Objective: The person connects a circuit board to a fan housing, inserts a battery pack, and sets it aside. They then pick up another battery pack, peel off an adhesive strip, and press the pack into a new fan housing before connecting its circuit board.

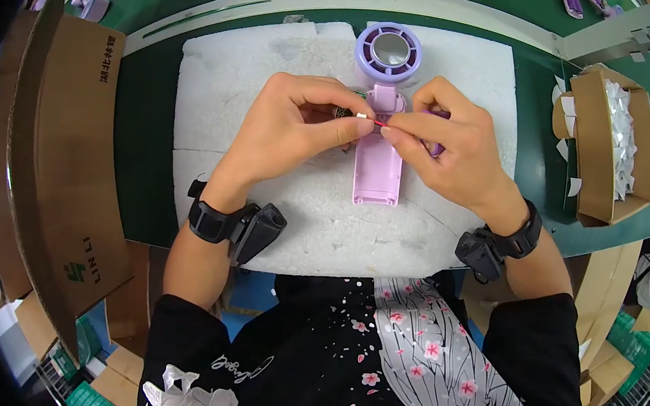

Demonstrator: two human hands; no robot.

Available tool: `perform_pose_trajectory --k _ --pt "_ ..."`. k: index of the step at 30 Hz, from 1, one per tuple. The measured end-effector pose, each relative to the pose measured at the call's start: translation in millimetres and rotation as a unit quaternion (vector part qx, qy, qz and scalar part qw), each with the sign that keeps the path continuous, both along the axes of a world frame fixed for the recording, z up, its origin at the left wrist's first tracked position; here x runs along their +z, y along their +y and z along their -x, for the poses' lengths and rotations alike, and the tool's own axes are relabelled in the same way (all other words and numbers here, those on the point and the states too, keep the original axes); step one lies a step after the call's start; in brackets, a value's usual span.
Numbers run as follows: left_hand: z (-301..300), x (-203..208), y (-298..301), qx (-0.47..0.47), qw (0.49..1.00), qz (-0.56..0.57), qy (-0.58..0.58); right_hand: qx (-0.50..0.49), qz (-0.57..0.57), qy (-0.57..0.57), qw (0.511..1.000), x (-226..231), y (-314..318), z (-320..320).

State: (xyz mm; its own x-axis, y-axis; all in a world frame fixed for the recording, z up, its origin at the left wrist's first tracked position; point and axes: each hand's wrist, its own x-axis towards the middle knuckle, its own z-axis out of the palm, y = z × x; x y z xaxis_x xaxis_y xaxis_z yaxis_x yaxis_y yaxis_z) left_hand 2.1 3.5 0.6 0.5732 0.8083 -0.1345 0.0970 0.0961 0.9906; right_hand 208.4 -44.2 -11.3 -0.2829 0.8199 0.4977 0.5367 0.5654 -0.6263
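A: What's in the left hand (290, 124)?

B: A small white plug (362, 115). The thumb and forefinger are closed on it, right over the middle of the foam sheet (304, 237).

A: And the right hand (456, 142)?

B: Its fingers (417, 123) are pinched together on a short red wire (381, 123), just beside the plug. A purple piece (435, 149) shows below those fingers, but it's mostly covered, so I can't tell if it's gripped.

A: Where's the fan?

B: The round purple fan head (390, 51) lies on the foam, beyond the hands. The open pink handle shell (378, 173) lies nearer the person, its upper part under the fingertips.

A: Anything tucked by the left fingers?

B: A dark part (343, 112), half hidden; I can't make out what it is.

A: What's around the foam?

B: It rests on a green counter (135, 178). A big cardboard box (74, 145) stands to the left, and a smaller open carton (595, 148) full of white pieces (620, 147) sits on the right.
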Motion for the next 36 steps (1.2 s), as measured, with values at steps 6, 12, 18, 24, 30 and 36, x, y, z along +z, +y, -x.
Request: perform_pose_trajectory --k 6,12,18,24,30,36 --pt "1 -8 -2 -0.009 0.998 -0.052 0.03 0.0 0.015 -0.039 0.999 -3 -4 4" --pt "4 -4 -1 -0.02 0.997 -0.052 0.043 -0.005 0.021 -0.043 0.999 -3 -5 7" --pt "8 3 5 -0.081 0.995 -0.052 0.005 -0.006 0.098 0.026 0.995 -4 -3 5" --pt "9 1 6 -0.085 0.996 -0.012 0.005 0.005 0.11 0.036 0.993 -5 -5 4" --pt "9 2 8 -0.066 0.998 0.013 -0.014 0.015 0.108 0.046 0.993 -3 -3 3" --pt "7 2 6 -0.063 0.997 0.004 -0.033 0.01 0.109 0.033 0.993 -3 -4 3"
